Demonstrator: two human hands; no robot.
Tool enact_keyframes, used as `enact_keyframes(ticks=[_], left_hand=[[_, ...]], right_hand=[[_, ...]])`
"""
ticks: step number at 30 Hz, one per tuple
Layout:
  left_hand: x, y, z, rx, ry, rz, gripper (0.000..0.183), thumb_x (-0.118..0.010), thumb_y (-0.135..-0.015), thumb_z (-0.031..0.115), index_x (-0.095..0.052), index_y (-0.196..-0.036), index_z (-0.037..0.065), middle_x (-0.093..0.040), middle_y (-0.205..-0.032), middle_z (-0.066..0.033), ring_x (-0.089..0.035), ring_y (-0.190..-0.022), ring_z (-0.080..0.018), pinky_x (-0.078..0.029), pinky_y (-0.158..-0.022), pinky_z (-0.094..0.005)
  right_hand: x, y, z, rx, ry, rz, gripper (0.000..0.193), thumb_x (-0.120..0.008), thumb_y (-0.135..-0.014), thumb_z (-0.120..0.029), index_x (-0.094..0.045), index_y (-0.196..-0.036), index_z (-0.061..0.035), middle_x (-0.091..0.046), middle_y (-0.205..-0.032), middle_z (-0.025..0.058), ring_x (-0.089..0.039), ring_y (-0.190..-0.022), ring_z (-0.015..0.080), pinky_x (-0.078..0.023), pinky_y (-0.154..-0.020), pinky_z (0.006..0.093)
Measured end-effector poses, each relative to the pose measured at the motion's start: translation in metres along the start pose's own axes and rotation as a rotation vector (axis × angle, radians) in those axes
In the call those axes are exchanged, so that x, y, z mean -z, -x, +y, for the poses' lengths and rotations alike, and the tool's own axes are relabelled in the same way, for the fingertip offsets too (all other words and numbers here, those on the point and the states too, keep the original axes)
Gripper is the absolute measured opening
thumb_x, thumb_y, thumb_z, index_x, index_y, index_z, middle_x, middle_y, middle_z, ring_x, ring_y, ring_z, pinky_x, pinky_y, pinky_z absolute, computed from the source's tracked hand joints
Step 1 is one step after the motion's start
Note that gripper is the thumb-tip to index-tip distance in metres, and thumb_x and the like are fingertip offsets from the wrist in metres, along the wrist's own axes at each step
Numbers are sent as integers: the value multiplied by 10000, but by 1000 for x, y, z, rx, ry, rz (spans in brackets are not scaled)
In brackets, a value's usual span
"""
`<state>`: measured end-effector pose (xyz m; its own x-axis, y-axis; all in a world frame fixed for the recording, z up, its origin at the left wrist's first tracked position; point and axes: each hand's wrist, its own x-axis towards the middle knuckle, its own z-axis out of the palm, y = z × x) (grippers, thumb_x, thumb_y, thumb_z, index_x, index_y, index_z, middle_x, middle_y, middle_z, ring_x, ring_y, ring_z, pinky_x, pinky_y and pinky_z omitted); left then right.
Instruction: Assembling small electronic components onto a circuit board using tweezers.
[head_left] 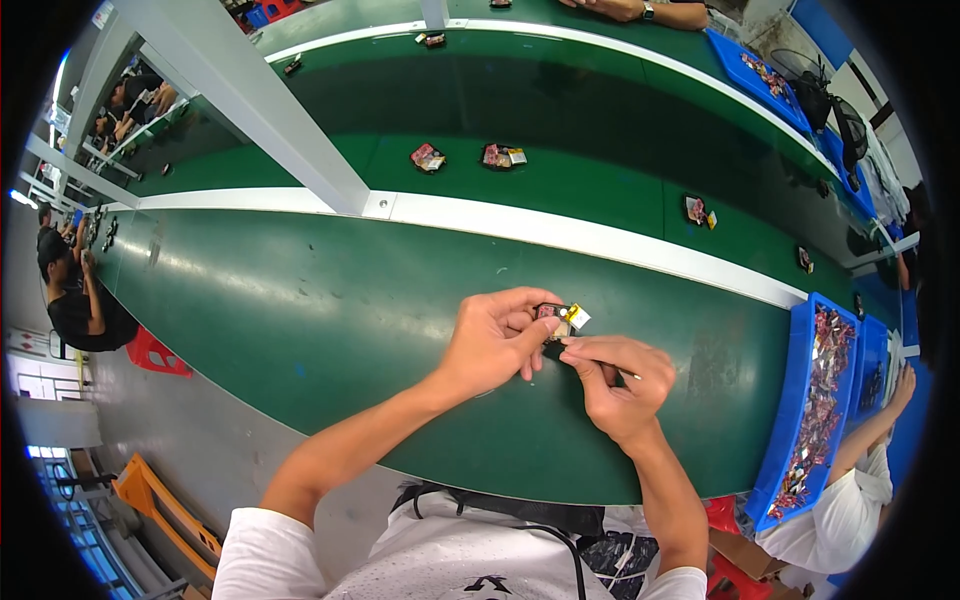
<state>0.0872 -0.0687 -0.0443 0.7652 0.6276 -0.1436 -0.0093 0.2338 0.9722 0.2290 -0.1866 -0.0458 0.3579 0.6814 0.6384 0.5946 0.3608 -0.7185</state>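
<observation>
Small dark electronic part with a yellow tab [560, 318] is being pinched by the left hand [492, 340] and right hand [620, 378], just above the green belt [300, 300].

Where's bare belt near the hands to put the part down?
Bare green belt lies left of the left hand, up to the white divider strip; another bare patch sits between the right hand and the blue plastic bin of parts. It is crowded between the hands, around the small black-and-yellow electronic part.
</observation>
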Motion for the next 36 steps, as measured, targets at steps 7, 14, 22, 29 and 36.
enact_keyframes(ticks=[7,14,22,29,36], left_hand=[[-7,-42,14,-49,-185,97,177,-625,-933,-6,-641,-1086,-92,-695,-780,-100,-635,-523,-125,-493,-465,-254],[7,-157,35,-359,-712,345,233,-682,-904,106,-669,-1071,-55,-676,-939,-185,-705,-737,-307,-572,-674,-423],[67,-170,66,-288,-1323,667,255,-741,-852,200,-688,-965,-23,-667,-1061,-262,-679,-975,-462,-563,-840,-517],[94,-176,68,20,-1093,691,216,-781,-836,189,-687,-823,-5,-704,-681,-120,-687,-537,-220,-562,-545,-359],[64,-103,75,-151,-562,388,173,-702,-913,133,-619,-903,-19,-658,-692,-64,-627,-508,-119,-412,-396,-239]], right_hand=[[9,-2,10,-72,57,82,113,-811,-778,25,-757,-861,-31,-775,-847,81,-465,-459,48,-360,-449,211],[10,-3,18,-221,-48,278,130,-819,-812,-3,-745,-915,23,-755,-902,71,-413,-506,21,-314,-475,193],[25,-2,19,-152,42,239,138,-832,-777,1,-754,-891,6,-749,-833,57,-389,-467,39,-300,-453,213],[18,-1,14,-56,72,174,149,-840,-759,-6,-757,-883,-10,-686,-693,37,-371,-444,41,-279,-430,226],[23,-3,13,-296,-167,149,117,-804,-814,11,-730,-904,19,-737,-828,44,-368,-484,7,-285,-455,196]])
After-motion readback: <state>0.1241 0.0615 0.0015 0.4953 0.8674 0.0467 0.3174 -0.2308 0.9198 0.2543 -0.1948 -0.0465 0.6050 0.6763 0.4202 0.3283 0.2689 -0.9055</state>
